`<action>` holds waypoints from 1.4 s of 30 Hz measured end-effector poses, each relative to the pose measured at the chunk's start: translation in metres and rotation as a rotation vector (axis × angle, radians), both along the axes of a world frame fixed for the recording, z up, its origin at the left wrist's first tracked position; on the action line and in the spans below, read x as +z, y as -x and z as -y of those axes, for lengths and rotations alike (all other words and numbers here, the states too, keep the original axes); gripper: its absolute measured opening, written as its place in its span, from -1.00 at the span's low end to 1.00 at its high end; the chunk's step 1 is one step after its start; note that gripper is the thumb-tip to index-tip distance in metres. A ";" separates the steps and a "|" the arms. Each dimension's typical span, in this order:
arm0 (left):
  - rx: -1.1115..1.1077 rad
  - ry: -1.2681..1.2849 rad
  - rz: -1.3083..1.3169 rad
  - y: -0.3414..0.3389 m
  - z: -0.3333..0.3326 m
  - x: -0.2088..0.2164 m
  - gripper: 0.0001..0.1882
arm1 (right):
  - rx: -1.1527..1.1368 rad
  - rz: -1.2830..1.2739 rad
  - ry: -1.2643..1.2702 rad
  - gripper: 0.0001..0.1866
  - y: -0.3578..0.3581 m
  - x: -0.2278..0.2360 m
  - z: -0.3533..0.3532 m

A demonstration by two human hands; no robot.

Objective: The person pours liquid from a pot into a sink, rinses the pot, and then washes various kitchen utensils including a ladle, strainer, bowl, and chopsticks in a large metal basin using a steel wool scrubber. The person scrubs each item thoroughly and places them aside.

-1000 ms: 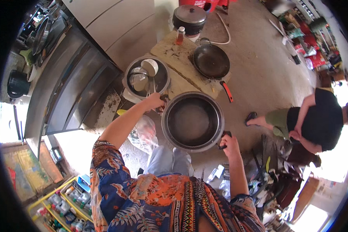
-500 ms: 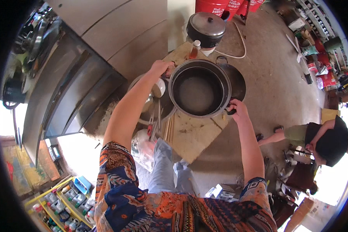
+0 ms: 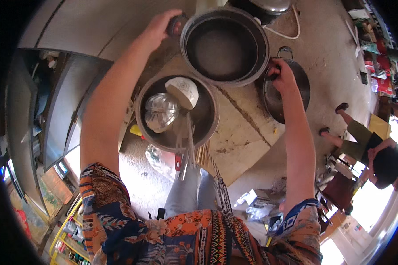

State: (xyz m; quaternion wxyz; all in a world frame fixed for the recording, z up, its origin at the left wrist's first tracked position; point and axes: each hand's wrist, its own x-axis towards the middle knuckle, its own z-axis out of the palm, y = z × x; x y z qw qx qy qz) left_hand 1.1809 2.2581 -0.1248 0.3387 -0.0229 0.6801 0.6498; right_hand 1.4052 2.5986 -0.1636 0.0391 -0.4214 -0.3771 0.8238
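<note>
Both my hands hold a large dark cooking pot (image 3: 223, 46) by its side handles, and a shallow layer of cloudy liquid seems to lie in it. My left hand (image 3: 167, 27) is closed round the left black handle. At the right rim, my right hand (image 3: 282, 74) grips the other handle, which its fingers mostly hide. Below the pot and to its left stands a wide metal basin (image 3: 213, 115). In it are a white bowl (image 3: 184, 91), a shiny fluted metal dish (image 3: 160, 112) and long utensils, one with a red part (image 3: 178, 161).
A dark wok-like pan (image 3: 296, 84) lies on the floor to the right. Beyond the held pot stands a lidded pot (image 3: 269, 5) beside a pale hose (image 3: 282, 34). A worn board (image 3: 239, 132) lies underneath. Another person (image 3: 376, 152) is at the far right.
The held pot has moved farther away from me, with both hands still on its handles. The basin and its contents, partly covered by my arm before, now show fully.
</note>
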 end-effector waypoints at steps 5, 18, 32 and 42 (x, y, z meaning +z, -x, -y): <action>0.180 0.056 0.025 0.003 -0.008 0.002 -0.63 | 0.038 -0.023 0.129 -0.93 0.033 -0.029 -0.002; 0.171 -0.101 -0.133 -0.009 0.055 -0.100 -0.54 | 0.242 0.100 -0.842 -0.83 0.005 -0.070 0.013; 0.511 0.373 0.157 -0.342 0.198 -0.146 -0.69 | 0.722 0.006 -1.327 -0.50 -0.168 -0.140 0.201; 0.797 0.050 0.352 -0.424 0.179 -0.117 -0.57 | 0.720 0.512 -1.097 -0.65 -0.232 -0.122 0.231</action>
